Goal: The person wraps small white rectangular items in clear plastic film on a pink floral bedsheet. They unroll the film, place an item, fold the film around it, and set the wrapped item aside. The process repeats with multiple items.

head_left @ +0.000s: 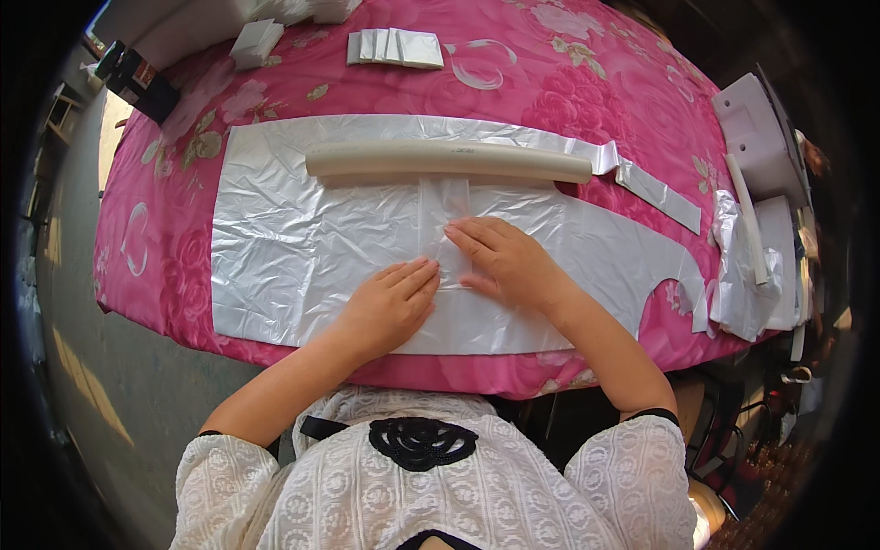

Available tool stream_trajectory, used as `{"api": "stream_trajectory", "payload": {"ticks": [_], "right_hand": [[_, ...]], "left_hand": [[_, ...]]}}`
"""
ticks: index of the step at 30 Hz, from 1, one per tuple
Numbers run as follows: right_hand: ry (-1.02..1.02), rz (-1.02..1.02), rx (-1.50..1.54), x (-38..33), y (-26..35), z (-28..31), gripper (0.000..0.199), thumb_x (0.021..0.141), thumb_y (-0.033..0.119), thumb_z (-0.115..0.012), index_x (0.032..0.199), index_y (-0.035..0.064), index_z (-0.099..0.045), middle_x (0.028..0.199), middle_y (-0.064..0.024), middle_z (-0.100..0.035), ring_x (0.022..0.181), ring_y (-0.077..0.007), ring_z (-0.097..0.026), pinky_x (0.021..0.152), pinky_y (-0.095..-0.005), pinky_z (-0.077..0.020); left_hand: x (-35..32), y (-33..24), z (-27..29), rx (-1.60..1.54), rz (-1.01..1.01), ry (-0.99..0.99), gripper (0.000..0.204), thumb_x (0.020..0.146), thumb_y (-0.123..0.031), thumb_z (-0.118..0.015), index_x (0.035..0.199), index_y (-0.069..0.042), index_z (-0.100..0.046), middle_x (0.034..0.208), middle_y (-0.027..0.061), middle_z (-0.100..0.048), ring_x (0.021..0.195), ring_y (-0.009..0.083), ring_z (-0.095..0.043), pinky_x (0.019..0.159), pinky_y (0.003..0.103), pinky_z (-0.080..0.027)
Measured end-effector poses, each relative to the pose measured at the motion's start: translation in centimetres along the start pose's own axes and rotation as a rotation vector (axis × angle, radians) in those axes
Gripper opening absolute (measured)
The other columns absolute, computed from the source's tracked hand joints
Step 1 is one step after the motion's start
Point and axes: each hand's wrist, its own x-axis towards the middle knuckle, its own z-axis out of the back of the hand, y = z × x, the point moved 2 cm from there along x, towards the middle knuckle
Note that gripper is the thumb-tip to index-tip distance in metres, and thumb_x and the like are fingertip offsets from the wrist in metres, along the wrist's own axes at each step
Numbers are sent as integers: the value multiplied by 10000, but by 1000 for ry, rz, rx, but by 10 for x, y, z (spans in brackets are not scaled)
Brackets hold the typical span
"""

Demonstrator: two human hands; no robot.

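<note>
Hands (394, 307) (504, 261) flat on plastic sheet (293, 247) (folded strip indistinct).

The right hand (509, 261) and left hand (390, 307) hide part of the plastic sheet (293, 247).

- A home turned into a small handwork spot, not a factory floor
- The work surface is a table (587, 82) under a pink rose-patterned cloth, a household covering
- Thin white plastic sheet (302, 247) lies spread flat across it, with a pale rolled tube (449, 161) along its far edge
- Stacks of folded white pieces (396, 48) sit at the far side, like piecework output
- More white plastic and boards (761, 137) pile up at the right
- Bare grey concrete floor (110, 385) lies beside the table
</note>
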Motion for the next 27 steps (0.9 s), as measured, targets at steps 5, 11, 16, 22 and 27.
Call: {"api": "stream_trajectory", "payload": {"ticks": [5,11,16,22,27], "right_hand": [[22,0,54,5,-4,6,412,715,76,-638,1113,-3,-569,1168,-124,-543,1094,-276,-506,938,-358,-421],[-64,10,49,6,-7,0,345,663,-9,-589,1007,0,-607,1034,-98,-589,971,-263,-551,825,-346,-470],[-105,-22,125,-16,21,-4,288,665,-9,-609,950,24,-629,920,-65,-613,840,-239,-579,725,-334,-489],[-147,-67,192,-35,40,-7,272,642,13,-648,910,63,-648,869,-50,-620,801,-229,-584,673,-330,-483],[-197,-153,257,-34,32,-3,172,702,67,-658,873,62,-669,798,-56,-643,712,-232,-596,634,-318,-480]], "left_hand": [[6,5,8,63,-120,-62,219,718,-83,-625,925,-9,-630,1038,92,-628,981,232,-612,815,336,-504],[9,3,9,-107,12,-37,179,690,-69,-650,860,-29,-613,1009,83,-637,944,228,-621,787,339,-517],[-1,-7,24,-330,-143,-12,285,688,-162,-689,911,-8,-600,1016,93,-631,961,232,-610,805,345,-504],[-2,-13,31,-233,-163,45,426,663,-145,-687,1066,-39,-601,1119,100,-617,1003,225,-610,854,367,-494],[-3,-7,17,-289,-59,13,450,640,-87,-667,1085,-61,-603,1075,91,-640,952,242,-630,822,367,-503]]}}
